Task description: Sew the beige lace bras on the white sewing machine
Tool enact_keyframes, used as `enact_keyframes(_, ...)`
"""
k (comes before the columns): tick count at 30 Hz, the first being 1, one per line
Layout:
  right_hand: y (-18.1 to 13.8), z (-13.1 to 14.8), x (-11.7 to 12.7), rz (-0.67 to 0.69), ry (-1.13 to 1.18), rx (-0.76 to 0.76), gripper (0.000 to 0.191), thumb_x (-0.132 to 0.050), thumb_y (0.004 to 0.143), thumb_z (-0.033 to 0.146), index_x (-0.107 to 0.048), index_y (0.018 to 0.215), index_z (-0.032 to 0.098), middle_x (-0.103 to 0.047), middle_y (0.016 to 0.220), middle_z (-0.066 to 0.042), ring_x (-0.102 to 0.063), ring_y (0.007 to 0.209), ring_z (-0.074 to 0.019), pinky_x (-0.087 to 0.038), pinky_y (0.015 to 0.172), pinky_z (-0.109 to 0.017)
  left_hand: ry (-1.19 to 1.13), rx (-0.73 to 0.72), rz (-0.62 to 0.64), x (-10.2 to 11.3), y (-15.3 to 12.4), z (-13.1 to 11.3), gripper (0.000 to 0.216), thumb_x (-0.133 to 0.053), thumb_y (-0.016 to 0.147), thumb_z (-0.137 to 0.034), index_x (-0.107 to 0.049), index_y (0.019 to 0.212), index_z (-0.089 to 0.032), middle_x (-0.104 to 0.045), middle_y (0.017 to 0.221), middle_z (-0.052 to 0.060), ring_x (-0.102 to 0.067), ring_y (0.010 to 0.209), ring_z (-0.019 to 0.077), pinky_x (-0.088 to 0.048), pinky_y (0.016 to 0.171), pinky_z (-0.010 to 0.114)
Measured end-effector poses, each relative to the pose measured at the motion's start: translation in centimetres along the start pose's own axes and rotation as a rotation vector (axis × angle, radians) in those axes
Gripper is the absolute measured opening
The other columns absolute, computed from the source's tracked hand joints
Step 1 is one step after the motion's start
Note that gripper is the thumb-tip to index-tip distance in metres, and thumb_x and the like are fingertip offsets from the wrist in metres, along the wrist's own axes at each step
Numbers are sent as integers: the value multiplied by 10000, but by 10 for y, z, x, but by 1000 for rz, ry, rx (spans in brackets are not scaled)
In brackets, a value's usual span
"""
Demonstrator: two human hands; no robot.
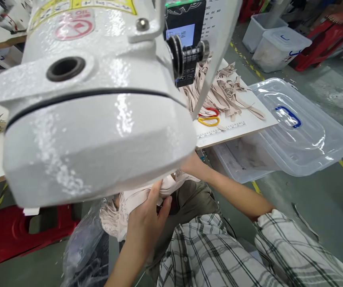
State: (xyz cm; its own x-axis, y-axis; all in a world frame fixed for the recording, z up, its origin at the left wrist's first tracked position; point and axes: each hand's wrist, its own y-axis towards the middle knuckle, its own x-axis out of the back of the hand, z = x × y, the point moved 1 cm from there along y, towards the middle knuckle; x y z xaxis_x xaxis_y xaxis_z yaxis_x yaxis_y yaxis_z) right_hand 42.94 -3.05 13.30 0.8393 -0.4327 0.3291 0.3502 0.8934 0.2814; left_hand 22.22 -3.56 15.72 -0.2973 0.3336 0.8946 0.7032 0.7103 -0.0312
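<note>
A white sewing machine head [93, 103] fills the upper left and hides most of the work. Below its front edge my left hand [147, 219] is closed, pinching a piece of beige lace fabric [120, 211] that hangs over my lap. My right forearm reaches in from the right; my right hand [191, 163] goes under the machine and its fingers are hidden. The fabric runs up between both hands beneath the machine.
Beige elastic strips [225, 89] and red and yellow scissors [209, 117] lie on the white table [237, 129]. A clear plastic bin with lid [297, 127] sits to the right, more bins [279, 46] behind. A red stool [18, 235] and plastic bag [81, 247] stand lower left.
</note>
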Motion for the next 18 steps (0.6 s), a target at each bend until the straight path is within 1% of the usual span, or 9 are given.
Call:
enact_keyframes(2, -7, -1, 1, -71, 39, -5, 210, -542, 901, 363, -639, 1039, 237, -607, 1242, -87, -609, 988, -230, -536, 832, -371, 8, -17, -12, 0, -2, 1, 574, -535, 955, -379, -385, 1499, -276, -723, 1131, 62, -712, 747, 185, -421, 498, 236)
enact_keyframes(3, -11, -1, 2, -103, 57, -20, 224, -536, 910, 374, -635, 1053, 232, -607, 1248, -91, -614, 952, -220, -535, 820, -366, 14, -36, -21, 0, -3, 1, 568, -531, 957, -381, -390, 1496, -272, -719, 1154, 68, -719, 804, 199, -433, 514, 238)
enact_keyframes(5, -18, -1, 4, -139, 74, -68, 230, -527, 922, 382, -629, 1050, 220, -629, 1191, -92, -613, 892, -202, -527, 815, -357, 25, -75, -48, -1, -4, 2, 557, -520, 959, -388, -402, 1489, -261, -712, 1195, 81, -718, 893, 223, -455, 550, 244)
enact_keyframes(6, -21, -1, 5, -144, 74, -88, 225, -525, 925, 381, -628, 1039, 217, -640, 1148, -88, -609, 875, -196, -521, 819, -354, 31, -77, -54, 0, -4, 3, 554, -511, 961, -391, -403, 1488, -261, -716, 1189, 80, -718, 886, 223, -453, 547, 244)
enact_keyframes(9, -28, -2, 9, -137, 71, -120, 202, -531, 923, 372, -624, 1004, 212, -648, 1053, -65, -596, 865, -182, -502, 827, -339, 40, -32, -21, 2, -5, 6, 557, -485, 968, -407, -388, 1496, -260, -738, 1108, 62, -693, 674, 172, -405, 484, 236)
enact_keyframes(11, -31, -4, 9, -134, 88, -132, 186, -545, 919, 368, -619, 988, 211, -640, 1024, -53, -590, 853, -171, -493, 811, -324, 45, -19, 12, 3, -4, 6, 556, -477, 972, -415, -388, 1496, -254, -732, 1127, 67, -659, 589, 143, -391, 467, 235)
enact_keyframes(12, -33, -6, 9, -138, 102, -135, 182, -553, 918, 370, -616, 983, 212, -633, 1016, -48, -586, 850, -167, -489, 803, -317, 46, -31, 15, 4, -3, 5, 555, -478, 972, -415, -394, 1494, -247, -724, 1151, 77, -671, 618, 149, -401, 475, 234)
enact_keyframes(16, -39, -10, 8, -141, 155, -126, 176, -567, 922, 389, -597, 968, 221, -600, 985, -39, -563, 842, -162, -479, 798, -309, 57, -89, -17, 4, 0, 2, 547, -496, 967, -388, -405, 1487, -246, -703, 1210, 95, -715, 877, 211, -459, 544, 236)
enact_keyframes(18, -41, -10, 9, -120, 189, -114, 177, -559, 930, 390, -592, 950, 217, -584, 980, -42, -558, 834, -161, -475, 792, -310, 53, -107, -50, 3, 1, 1, 537, -501, 965, -384, -412, 1480, -257, -705, 1206, 88, -712, 859, 210, -454, 534, 239)
